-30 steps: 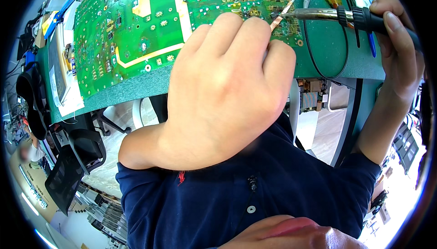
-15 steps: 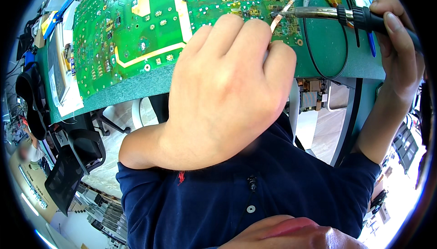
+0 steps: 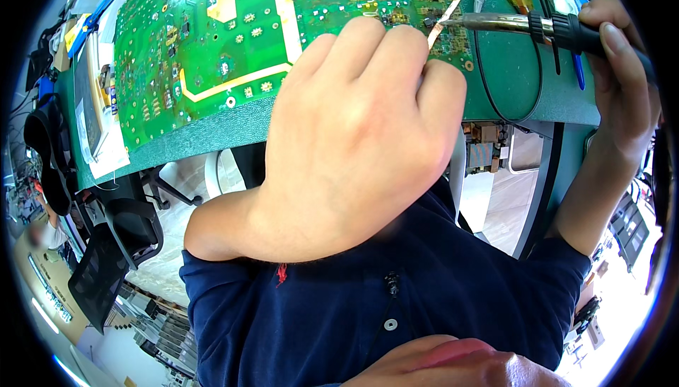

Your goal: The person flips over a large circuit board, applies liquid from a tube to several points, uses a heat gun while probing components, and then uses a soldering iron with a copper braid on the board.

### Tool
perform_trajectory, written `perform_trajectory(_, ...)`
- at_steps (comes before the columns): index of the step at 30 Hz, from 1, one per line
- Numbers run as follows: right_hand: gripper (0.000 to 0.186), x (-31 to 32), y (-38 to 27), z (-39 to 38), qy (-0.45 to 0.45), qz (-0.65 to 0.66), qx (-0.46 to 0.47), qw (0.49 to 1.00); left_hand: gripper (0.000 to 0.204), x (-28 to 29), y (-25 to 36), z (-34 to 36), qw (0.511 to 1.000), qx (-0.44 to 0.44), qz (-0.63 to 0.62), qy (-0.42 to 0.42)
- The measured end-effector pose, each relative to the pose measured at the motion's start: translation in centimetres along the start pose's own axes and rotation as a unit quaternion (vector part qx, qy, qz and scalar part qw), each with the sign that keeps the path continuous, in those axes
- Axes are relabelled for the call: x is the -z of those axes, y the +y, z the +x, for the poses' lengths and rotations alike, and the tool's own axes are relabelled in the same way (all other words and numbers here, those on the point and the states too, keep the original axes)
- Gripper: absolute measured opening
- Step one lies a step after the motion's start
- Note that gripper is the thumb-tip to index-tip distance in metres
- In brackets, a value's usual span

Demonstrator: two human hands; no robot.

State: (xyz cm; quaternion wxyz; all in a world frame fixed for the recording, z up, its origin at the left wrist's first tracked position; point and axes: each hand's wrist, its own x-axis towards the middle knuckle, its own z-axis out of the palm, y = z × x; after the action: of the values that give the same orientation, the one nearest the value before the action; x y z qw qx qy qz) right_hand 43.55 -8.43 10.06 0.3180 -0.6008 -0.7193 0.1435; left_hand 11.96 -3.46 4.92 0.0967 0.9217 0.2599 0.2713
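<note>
My left hand is closed over the near edge of a large green circuit board, and its fingertips are hidden beneath the knuckles. From between thumb and fingers a flat strip of copper desoldering braid sticks up and away over the board's right part. At the right, my right hand grips the black handle of a soldering iron. Its metal shaft points left, and the tip lies against or just over the braid; exact contact I cannot tell.
The board lies on a green mat. A thin black cable loops beside it on the right, near a blue pen. Blue-and-yellow cutters lie at the left. A black office chair stands below the bench.
My left hand has shifted slightly right with the braid, whose visible strip now stands a little further right and higher. The iron's tip has moved slightly right and down.
</note>
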Motion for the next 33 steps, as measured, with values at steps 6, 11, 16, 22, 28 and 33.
perform_trajectory(6, 0.032, 0.4, 0.8, -0.2, -0.028, -0.007, 0.036, 0.999, 0.024, 0.1, 0.1, 0.1, 1.0, 0.004, 0.001, -0.006)
perform_trajectory(11, 0.032, 0.3, 1.0, -0.7, -0.02, 0.046, -0.03, 0.998, 0.024, 0.2, 0.0, 0.3, 1.0, 0.004, 0.0, -0.005)
perform_trajectory(16, 0.03, 0.3, 0.6, -0.1, -0.032, 0.021, -0.009, 0.999, 0.024, 0.0, -0.1, 0.4, 1.0, 0.001, 0.001, -0.002)
perform_trajectory(22, 0.028, 0.3, 0.5, 0.2, -0.029, -0.016, 0.04, 0.999, 0.025, -0.1, -0.3, 0.4, 1.0, -0.001, -0.004, 0.001)
perform_trajectory(28, 0.023, 0.8, 1.0, 0.2, -0.052, -0.016, 0.081, 0.995, 0.026, -0.1, -0.2, 0.4, 1.0, 0.002, -0.007, -0.004)
perform_trajectory(33, 0.029, 1.8, 3.6, -0.1, -0.064, -0.019, 0.214, 0.975, 0.026, 0.1, -0.2, 0.4, 1.0, 0.006, -0.008, -0.007)
